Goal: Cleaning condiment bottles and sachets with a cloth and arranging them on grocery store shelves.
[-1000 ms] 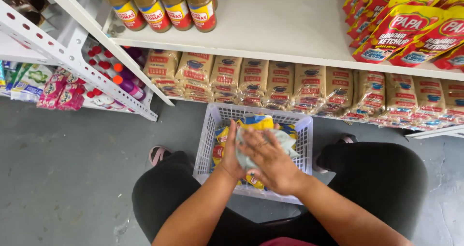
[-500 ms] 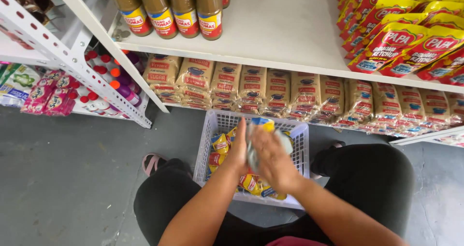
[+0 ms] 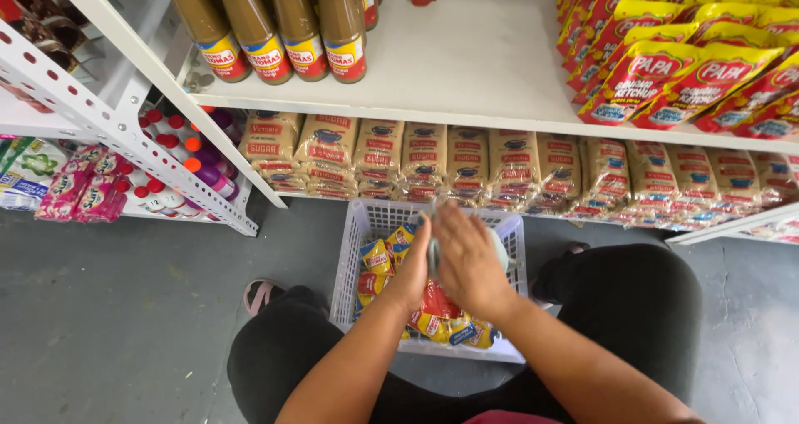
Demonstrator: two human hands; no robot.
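Compared with a second ago, I see both hands lifted higher over the white plastic lattice basket (image 3: 349, 262), nearer the shelf edge. The pale grey-blue pouch (image 3: 434, 253) that lay flatter across the palms then is now almost hidden, pressed upright between them. The view has also tipped up, so more of the white upper shelf (image 3: 483, 58) shows.

Counting: four brown sauce bottles with yellow caps and red-and-yellow labels (image 3: 283, 33) line the front of that shelf, with more behind that I cannot count. To the right lie stacked red-and-yellow ketchup pouches (image 3: 691, 74), overlapping too much for a number. On the shelf below I make out roughly ten stacks of tan sugar packets with red and blue print (image 3: 466, 162). The basket holds a heap of small yellow and red sachets (image 3: 379, 262); I cannot count them.

My left hand (image 3: 410, 270) and right hand (image 3: 470, 262) are together, palms facing, fingers nearly straight and only slightly spread, clamped on the pale pouch from both sides. Only a narrow strip of it shows between the fingers, above the middle of the basket, which stands on the grey floor (image 3: 125, 307) between my knees.
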